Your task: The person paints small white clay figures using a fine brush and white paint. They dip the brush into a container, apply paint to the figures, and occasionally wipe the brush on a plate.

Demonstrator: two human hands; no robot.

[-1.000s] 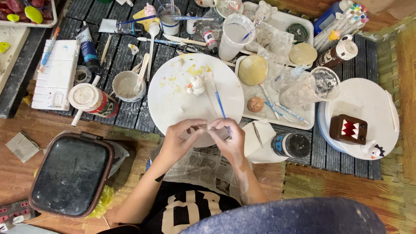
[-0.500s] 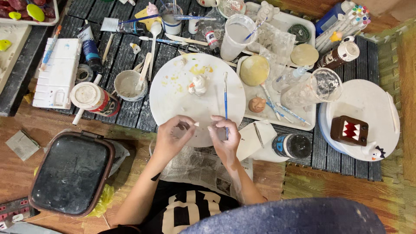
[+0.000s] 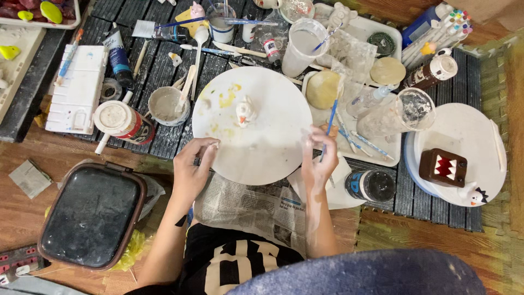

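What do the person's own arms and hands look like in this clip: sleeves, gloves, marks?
Both forearms are bare to the elbow, with no gloves, watch or rings visible. The right hand and forearm are smeared with pale, chalky residue; the left hand looks cleaner. A black top with pale lettering is worn.

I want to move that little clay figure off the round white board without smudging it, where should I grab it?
Pinch the small figure low on its two sides, coming straight down from above. It stands alone on the round board, so nothing crowds it, and its painted face looks wet, so keep fingertips off that.
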